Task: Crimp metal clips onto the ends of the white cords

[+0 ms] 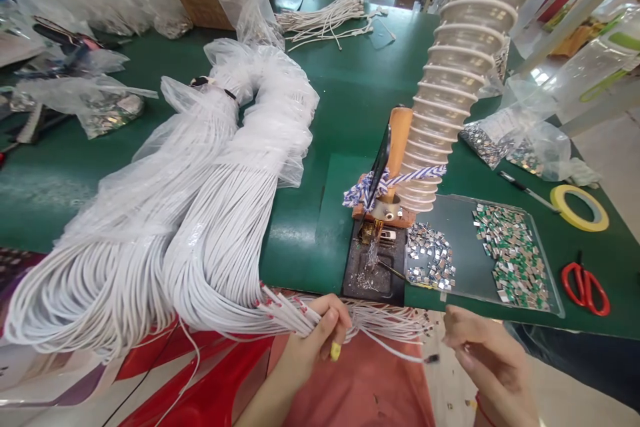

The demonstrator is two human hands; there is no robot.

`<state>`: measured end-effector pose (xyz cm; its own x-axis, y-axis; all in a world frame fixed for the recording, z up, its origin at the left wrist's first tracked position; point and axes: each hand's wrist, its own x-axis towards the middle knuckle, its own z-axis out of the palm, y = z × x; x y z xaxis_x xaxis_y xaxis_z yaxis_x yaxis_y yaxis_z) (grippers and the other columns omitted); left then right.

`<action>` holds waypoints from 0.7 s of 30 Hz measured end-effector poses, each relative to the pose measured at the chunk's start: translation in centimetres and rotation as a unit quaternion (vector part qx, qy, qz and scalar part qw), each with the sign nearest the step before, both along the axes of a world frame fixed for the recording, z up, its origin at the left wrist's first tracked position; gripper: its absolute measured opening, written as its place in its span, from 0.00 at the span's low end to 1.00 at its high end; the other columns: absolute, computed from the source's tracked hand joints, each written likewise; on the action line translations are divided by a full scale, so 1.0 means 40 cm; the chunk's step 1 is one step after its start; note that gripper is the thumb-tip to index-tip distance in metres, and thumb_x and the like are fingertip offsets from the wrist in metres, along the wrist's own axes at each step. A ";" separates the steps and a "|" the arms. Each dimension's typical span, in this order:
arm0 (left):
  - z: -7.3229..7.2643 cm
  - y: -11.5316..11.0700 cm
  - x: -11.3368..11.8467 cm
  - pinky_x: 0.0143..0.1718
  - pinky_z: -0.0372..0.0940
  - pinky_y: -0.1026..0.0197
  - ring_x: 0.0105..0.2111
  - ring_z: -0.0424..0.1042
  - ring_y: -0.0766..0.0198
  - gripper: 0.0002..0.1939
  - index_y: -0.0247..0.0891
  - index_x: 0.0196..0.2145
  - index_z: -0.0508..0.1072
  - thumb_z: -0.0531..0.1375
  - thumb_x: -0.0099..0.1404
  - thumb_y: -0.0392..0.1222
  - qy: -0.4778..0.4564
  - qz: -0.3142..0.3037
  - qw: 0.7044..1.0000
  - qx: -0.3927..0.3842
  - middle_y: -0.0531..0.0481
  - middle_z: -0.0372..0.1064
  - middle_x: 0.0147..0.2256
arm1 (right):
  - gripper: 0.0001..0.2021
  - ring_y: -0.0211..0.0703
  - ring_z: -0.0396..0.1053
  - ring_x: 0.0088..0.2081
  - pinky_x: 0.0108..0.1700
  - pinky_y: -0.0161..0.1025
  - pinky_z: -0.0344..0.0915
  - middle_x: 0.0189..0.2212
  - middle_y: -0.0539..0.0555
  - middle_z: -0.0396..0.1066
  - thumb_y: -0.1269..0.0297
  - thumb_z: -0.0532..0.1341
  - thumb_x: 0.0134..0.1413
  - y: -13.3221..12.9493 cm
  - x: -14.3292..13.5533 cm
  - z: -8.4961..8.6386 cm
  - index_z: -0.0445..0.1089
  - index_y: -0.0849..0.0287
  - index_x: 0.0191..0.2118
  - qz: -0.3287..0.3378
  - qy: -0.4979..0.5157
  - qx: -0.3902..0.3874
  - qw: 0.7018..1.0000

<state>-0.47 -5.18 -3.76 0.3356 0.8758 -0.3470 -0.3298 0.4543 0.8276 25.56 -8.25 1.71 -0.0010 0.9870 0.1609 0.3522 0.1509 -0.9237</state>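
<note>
My left hand (323, 327) is closed around a bundle of thin white cables (287, 310), whose red-tipped ends stick out to its left. Yellow tape wraps one of its fingers. On the other side of this hand, more white cable ends (395, 323) fan out, and one cable with a dark tip (431, 359) hangs apart from them. Just right of that tip is my right hand (487, 360), its fingers curled toward the thumb; whatever they pinch, if anything, is hidden. A soldering stand with a dark base (375, 280) and small metal connectors (431, 257) lie beyond the hands.
Large plastic-wrapped cable coils (220, 200) cover the table's left. A ribbed hose (460, 60) rises behind the stand. Right of it are a tray (463, 213) of green-and-silver connectors, red-handled scissors (585, 290), yellow tape (580, 207) and a pen (530, 192). More cables (325, 17) lie at the back.
</note>
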 end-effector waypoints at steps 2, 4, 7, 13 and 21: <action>-0.014 -0.011 0.010 0.17 0.44 0.69 0.13 0.49 0.73 0.27 0.35 0.27 0.71 0.59 0.63 0.65 -0.043 0.013 0.999 -0.030 0.60 0.55 0.12 | 0.04 0.45 0.68 0.26 0.29 0.39 0.67 0.25 0.52 0.72 0.64 0.62 0.61 0.008 0.003 0.027 0.74 0.51 0.35 0.114 -0.064 -0.014 0.991; -0.019 -0.017 0.025 0.18 0.45 0.69 0.14 0.49 0.73 0.30 0.34 0.26 0.71 0.57 0.62 0.68 -0.081 0.019 0.996 -0.045 0.59 0.54 0.12 | 0.06 0.42 0.68 0.26 0.28 0.36 0.66 0.25 0.50 0.72 0.69 0.61 0.61 0.020 -0.023 0.045 0.72 0.52 0.34 0.144 -0.093 -0.026 0.985; -0.019 -0.017 0.047 0.16 0.45 0.68 0.13 0.49 0.72 0.34 0.34 0.26 0.72 0.54 0.62 0.72 -0.123 -0.009 0.990 -0.062 0.57 0.56 0.13 | 0.06 0.41 0.70 0.29 0.32 0.34 0.68 0.27 0.49 0.72 0.72 0.61 0.61 0.037 -0.099 0.044 0.71 0.52 0.36 0.167 -0.090 -0.012 0.982; 0.002 -0.016 0.063 0.20 0.55 0.68 0.19 0.57 0.71 0.33 0.35 0.27 0.70 0.56 0.59 0.73 -0.118 -0.047 0.986 -0.105 0.56 0.58 0.21 | 0.11 0.42 0.68 0.34 0.35 0.36 0.68 0.32 0.53 0.68 0.77 0.56 0.61 0.048 -0.232 0.003 0.72 0.56 0.38 0.173 -0.130 0.004 0.976; 0.017 -0.015 0.056 0.21 0.53 0.70 0.22 0.55 0.71 0.29 0.37 0.30 0.67 0.60 0.58 0.70 -0.095 -0.065 0.990 -0.083 0.56 0.56 0.27 | 0.11 0.44 0.61 0.32 0.30 0.38 0.63 0.31 0.55 0.63 0.77 0.53 0.61 0.042 -0.247 -0.016 0.72 0.59 0.38 0.152 -0.205 0.034 0.966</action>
